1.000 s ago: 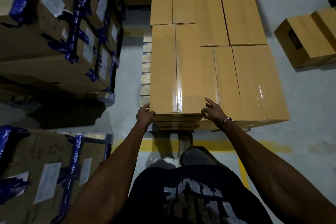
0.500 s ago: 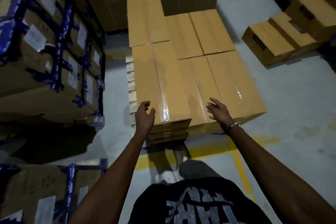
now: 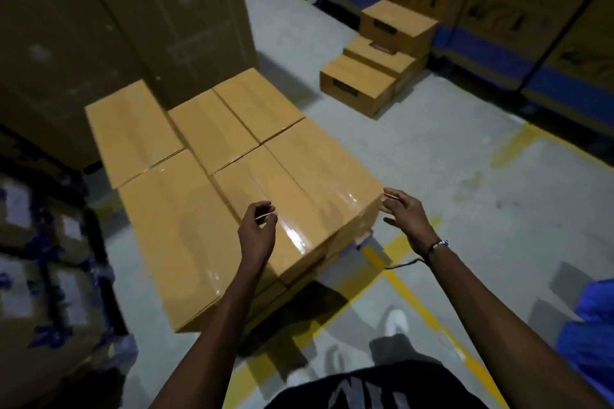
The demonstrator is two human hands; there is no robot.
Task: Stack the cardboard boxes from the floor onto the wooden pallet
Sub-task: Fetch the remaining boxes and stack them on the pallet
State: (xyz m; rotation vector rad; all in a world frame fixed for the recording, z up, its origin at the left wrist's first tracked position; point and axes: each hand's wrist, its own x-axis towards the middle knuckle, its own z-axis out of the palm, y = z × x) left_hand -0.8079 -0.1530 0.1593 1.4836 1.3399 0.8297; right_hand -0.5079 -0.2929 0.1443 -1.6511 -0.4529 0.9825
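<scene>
Grey concrete floor (image 3: 448, 149) runs under you, crossed by yellow lines (image 3: 418, 305), with tall cartons (image 3: 159, 10) at eleven o'clock and wrapped, labelled boxes (image 3: 43, 259) at nine. At the centre sits the stack (image 3: 212, 196) of tan boxes; the pallet beneath is all but hidden, so take it as there only from the task. Your left hand (image 3: 257, 231) hovers over the near top box (image 3: 309, 183), its grip loosely curled round nothing, and whether it touches the cardboard cannot be told. Your right hand (image 3: 403, 212) hangs just beside that box's three o'clock corner, fingers relaxed and apart, holding nothing. At one o'clock, well apart from the stack, the floor boxes (image 3: 375, 76) wait in a stepped pile, one of them riding on top. By the look of it, you stand between placements: a box is set and the next fetch has not begun. Your next move calls for turning toward one o'clock, stepping to that pile and taking the top box with both hands by its ends, where cut-out slots show. Mind the glossy tape on the lids; it may be slippery.
</scene>
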